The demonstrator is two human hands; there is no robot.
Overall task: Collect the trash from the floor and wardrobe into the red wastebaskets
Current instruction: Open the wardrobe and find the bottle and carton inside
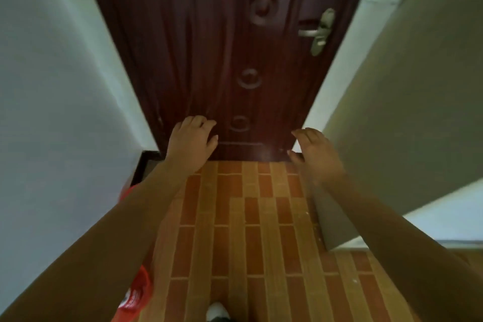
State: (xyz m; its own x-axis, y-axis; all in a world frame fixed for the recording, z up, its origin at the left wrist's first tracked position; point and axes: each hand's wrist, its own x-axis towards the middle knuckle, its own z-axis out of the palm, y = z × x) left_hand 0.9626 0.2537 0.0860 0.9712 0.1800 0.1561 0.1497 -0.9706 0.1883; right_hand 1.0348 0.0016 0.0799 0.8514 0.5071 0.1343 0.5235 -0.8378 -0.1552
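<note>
left hand [192, 140]: arm extended forward, palm down, fingers loosely curled, grip empty | right hand [315, 154]: extended, fingers spread, empty | both before the dark red door [209, 47]

The whole view is softened by motion blur. A red object [136, 295] at the lower left is largely hidden behind the left forearm [104, 230], so what it is cannot be told. A white shoe tip [217, 311] is cut off by the bottom edge. The door [222, 47] runs out past the top edge.
</note>
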